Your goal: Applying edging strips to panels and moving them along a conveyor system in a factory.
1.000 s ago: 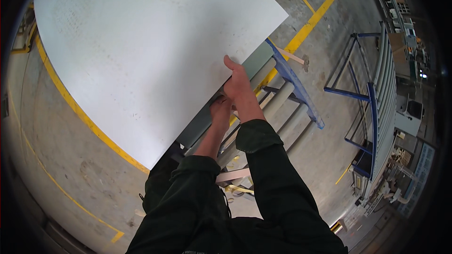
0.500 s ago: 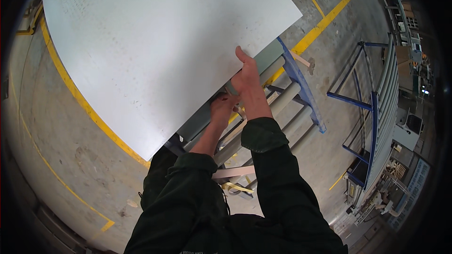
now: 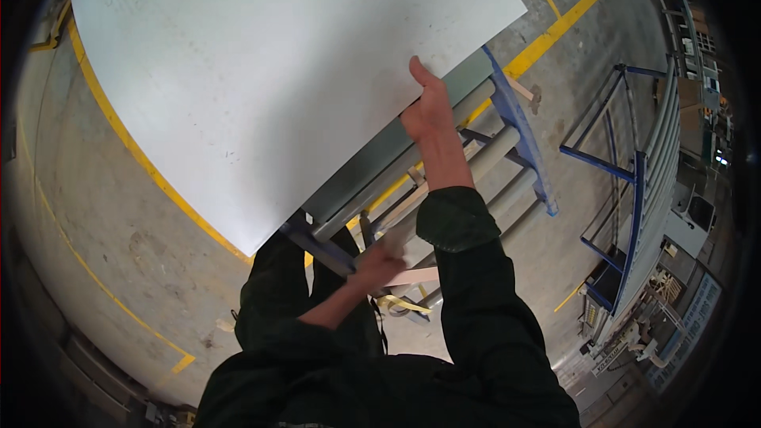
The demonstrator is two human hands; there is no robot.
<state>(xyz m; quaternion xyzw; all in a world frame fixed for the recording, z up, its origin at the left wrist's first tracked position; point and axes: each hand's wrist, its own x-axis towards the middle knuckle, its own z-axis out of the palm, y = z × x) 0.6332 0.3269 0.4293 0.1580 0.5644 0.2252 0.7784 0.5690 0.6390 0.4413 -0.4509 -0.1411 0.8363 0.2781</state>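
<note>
A large white flat panel (image 3: 238,87) lies in front of me, marked with faint scuffs and small dark specks. My right hand (image 3: 429,111) grips its near edge, the thumb up over the top face and the fingers curled beneath, mostly hidden. Under that edge runs a grey-green bar or sheet (image 3: 361,178), part of or resting on a roller stand (image 3: 519,123) with a blue end piece. My left hand (image 3: 379,266) is off the panel, low over the stand's near side and close to my body. Motion smears its fingers, so what they hold is unclear.
To the right stands a second blue-framed roller rack (image 3: 634,190). Yellow floor lines (image 3: 143,158) run past the panel's left side and beyond it. A pale strip (image 3: 414,276) and a yellow strap (image 3: 403,306) are low by my legs. Shelving (image 3: 690,47) lines the far right.
My left hand has left the panel's edge and moved down toward my body. My right hand stays on the edge; it and the panel appear slightly farther up and right.
</note>
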